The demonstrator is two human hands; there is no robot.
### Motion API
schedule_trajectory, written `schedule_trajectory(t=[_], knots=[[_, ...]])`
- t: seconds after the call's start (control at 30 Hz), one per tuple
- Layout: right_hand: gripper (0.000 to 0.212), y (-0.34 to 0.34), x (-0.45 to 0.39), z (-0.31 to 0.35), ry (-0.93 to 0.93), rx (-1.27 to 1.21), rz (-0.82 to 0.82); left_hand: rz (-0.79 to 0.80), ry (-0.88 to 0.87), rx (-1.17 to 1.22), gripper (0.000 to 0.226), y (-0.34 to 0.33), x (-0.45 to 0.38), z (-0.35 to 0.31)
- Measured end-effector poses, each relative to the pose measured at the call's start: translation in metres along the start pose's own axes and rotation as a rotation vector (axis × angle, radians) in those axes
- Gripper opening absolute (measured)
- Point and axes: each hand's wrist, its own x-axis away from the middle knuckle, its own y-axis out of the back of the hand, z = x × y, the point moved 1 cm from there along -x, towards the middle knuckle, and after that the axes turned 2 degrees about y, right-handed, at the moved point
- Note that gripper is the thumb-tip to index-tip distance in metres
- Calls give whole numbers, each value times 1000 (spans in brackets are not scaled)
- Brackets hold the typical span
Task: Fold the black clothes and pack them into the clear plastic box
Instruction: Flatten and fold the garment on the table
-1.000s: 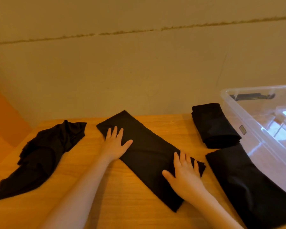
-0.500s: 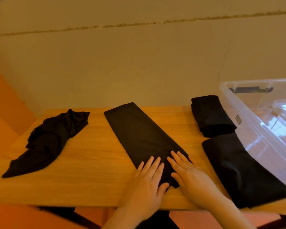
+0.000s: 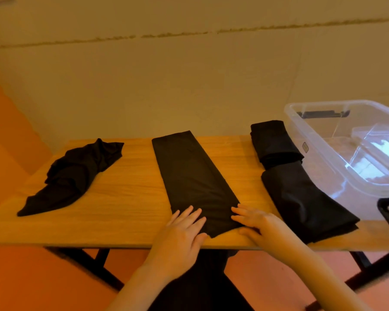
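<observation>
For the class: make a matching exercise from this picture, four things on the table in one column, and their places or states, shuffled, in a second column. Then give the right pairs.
Things
1. crumpled black garment
2. long folded strip
3. small folded bundle
4. clear plastic box

Places or states
A. at the table's right end, no clothes inside
B. under the fingers of both hands at its near end
C. unfolded, at the table's left end
D. folded thick, against the box's far left corner

Pairs: 1-C, 2-B, 3-D, 4-A
</observation>
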Motion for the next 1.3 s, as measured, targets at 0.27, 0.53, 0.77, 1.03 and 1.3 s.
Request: schedule_trajectory(t=[0.27, 0.53, 0.77, 1.03, 1.3], knots=[[109, -29, 21, 5, 52, 18, -208, -240, 75, 77, 44, -24, 3, -38], [40, -34, 28, 9, 142, 152, -340, -384, -176, -45, 21, -30, 18, -19], [61, -48, 33, 17, 242, 153, -578, -304, -263, -159, 33, -39, 29, -12], [33, -29, 31, 21, 228, 14, -607, -362, -236, -64, 28, -15, 28, -13], [31, 18, 9, 45, 5, -639, -630, -94, -22, -24, 37, 39, -1, -23]])
